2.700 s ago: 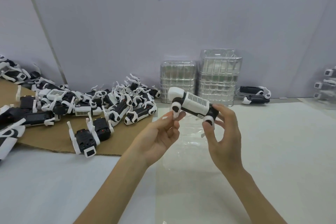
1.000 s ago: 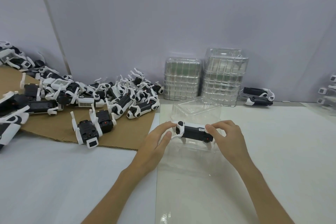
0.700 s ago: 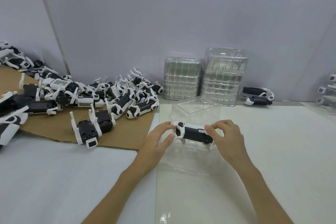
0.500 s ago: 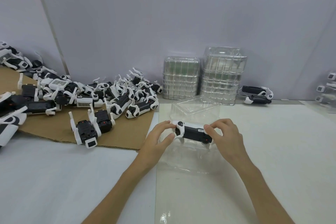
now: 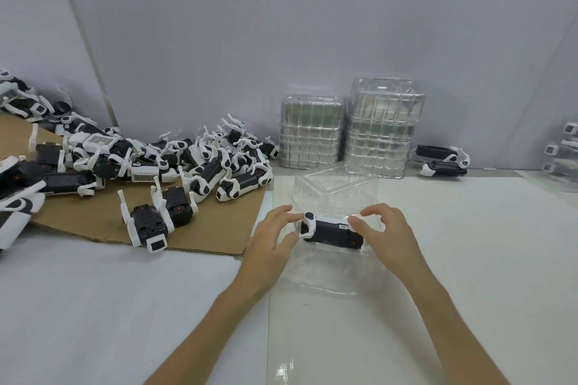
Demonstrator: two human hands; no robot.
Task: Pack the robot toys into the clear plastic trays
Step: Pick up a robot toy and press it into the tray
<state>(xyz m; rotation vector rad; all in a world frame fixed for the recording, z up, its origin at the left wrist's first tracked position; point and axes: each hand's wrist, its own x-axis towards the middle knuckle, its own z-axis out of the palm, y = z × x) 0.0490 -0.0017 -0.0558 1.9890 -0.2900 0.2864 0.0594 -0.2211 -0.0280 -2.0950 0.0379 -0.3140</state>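
Robot toy (image 5: 334, 230) is held in the open clear plastic tray (image 5: 322, 275) on the counter (image 5: 475, 247), pinched at one end by the left hand (image 5: 269, 242) and gripped at the other by the curled right hand (image 5: 389, 236).

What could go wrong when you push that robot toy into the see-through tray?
The left hand and right hand both grip the robot toy, so nothing steadies the clear plastic tray; it might slide or buckle. The toy's white legs might snag on the tray wall if it goes in crooked.
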